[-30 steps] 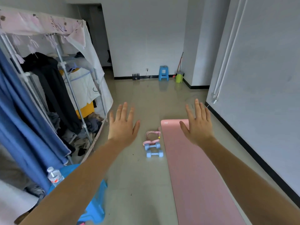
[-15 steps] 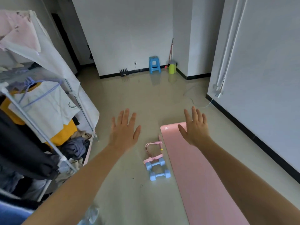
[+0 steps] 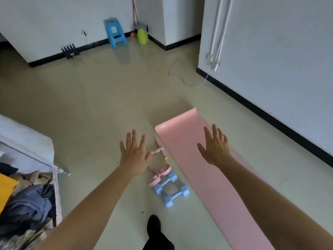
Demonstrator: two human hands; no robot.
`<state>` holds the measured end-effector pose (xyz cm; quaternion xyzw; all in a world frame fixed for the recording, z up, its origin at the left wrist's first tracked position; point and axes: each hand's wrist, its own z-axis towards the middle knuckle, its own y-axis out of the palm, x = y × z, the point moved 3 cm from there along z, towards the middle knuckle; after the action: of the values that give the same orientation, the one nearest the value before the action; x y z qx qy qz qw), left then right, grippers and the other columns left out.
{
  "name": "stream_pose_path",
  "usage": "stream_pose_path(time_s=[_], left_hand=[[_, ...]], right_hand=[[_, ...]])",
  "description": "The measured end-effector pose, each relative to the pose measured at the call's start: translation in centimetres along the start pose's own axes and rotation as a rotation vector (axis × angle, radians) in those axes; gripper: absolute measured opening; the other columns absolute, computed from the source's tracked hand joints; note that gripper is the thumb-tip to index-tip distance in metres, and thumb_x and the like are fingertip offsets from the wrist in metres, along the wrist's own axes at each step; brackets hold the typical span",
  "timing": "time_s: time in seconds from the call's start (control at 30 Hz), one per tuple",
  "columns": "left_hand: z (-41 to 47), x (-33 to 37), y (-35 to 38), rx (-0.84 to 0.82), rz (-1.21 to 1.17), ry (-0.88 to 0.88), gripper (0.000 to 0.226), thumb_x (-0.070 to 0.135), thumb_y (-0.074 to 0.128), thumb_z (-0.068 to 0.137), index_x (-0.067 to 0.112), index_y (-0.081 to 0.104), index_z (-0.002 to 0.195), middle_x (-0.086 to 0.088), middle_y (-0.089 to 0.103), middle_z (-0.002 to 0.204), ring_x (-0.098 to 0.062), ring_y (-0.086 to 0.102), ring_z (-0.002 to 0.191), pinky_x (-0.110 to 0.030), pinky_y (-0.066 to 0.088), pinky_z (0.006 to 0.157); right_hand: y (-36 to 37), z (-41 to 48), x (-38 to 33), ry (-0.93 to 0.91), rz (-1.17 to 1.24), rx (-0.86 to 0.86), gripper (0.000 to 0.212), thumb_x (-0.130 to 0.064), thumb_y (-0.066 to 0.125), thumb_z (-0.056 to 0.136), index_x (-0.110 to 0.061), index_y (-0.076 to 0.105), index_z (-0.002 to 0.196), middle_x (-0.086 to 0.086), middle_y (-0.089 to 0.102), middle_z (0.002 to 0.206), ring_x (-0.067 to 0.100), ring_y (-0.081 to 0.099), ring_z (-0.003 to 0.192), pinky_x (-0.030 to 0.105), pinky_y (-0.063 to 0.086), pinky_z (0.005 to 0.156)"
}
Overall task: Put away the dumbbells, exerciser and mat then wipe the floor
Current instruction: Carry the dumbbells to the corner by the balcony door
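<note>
A long pink mat [image 3: 207,179] lies flat on the floor at the right. Left of it lie two light blue dumbbells [image 3: 171,188] side by side, and a pink exerciser [image 3: 160,168] with straps rests against the farther one. My left hand [image 3: 134,154] hovers open, palm down, above the floor just left of the exerciser. Over the mat's far part, my right hand [image 3: 215,146] is spread open. Neither hand holds anything.
A clothes rack with a white cover [image 3: 25,147] and piled clothes [image 3: 27,204] stands at the left. By the far wall are a blue stool [image 3: 115,32], a green bucket [image 3: 142,36] and a black rack [image 3: 69,51]. A white cable [image 3: 182,78] trails on the floor. My dark-clad foot [image 3: 154,226] shows below.
The view has moved forward and tipped down; the dumbbells, exerciser and mat are closer and lower in view. Both hands stay open, spread in front of me.
</note>
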<state>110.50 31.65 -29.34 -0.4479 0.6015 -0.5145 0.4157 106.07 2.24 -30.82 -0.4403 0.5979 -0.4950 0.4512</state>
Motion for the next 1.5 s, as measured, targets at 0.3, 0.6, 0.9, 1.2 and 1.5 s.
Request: stream_pose_path(time_s=[0.3,0.6,0.9,1.2,1.5], left_hand=[[13.2,-0.5,18.3,-0.441,-0.162,0.151,0.070,0.052,0.033,0.099,0.022,0.006,0.155,-0.015,-0.012,0.162,-0.031,-0.013,0.149,-0.054,0.005,0.117],[17.6,2.6,56.5,-0.670,-0.280,0.079,0.063,0.029,0.055,0.093,0.008,0.031,0.147,-0.020,0.027,0.153,-0.036,0.023,0.141,-0.046,0.024,0.114],[22.8,4.8,78.0,-0.575,-0.345,-0.031,0.059,0.021,0.059,0.088,-0.003,0.035,0.137,-0.023,0.042,0.138,-0.039,0.039,0.130,-0.044,0.032,0.107],[22.9,4.1,81.8,-0.541,-0.489,-0.227,0.049,0.044,0.058,0.090,0.001,0.056,0.115,-0.019,0.065,0.110,-0.038,0.062,0.101,-0.038,0.044,0.074],[11.7,4.3,67.9,-0.627,-0.790,-0.581,0.028,0.030,0.058,0.075,0.014,0.042,0.058,-0.007,0.047,0.053,-0.025,0.043,0.050,-0.033,0.036,0.054]], right_hand=[[17.6,7.2,-1.5,0.305,0.259,-0.352,0.082,-0.048,0.046,0.101,-0.013,-0.001,0.160,0.015,0.010,0.165,0.038,0.031,0.144,0.050,0.036,0.109],[56.9,9.0,-2.4,0.737,0.732,-0.777,0.067,-0.039,0.050,0.101,-0.008,0.024,0.155,0.015,0.046,0.148,0.033,0.048,0.132,0.039,0.042,0.102],[79.8,6.6,-3.8,1.376,1.469,-0.714,0.057,-0.036,0.063,0.094,-0.017,0.044,0.145,0.002,0.054,0.132,0.022,0.059,0.115,0.039,0.052,0.100],[82.2,8.5,-6.0,1.575,1.918,-0.430,0.010,-0.022,0.063,0.099,-0.015,0.057,0.093,0.002,0.055,0.081,0.016,0.056,0.075,0.032,0.051,0.086],[67.7,2.5,-2.1,1.470,1.486,-0.301,0.018,-0.033,0.068,0.090,-0.019,0.058,0.085,0.000,0.056,0.064,0.016,0.054,0.057,0.031,0.046,0.062]])
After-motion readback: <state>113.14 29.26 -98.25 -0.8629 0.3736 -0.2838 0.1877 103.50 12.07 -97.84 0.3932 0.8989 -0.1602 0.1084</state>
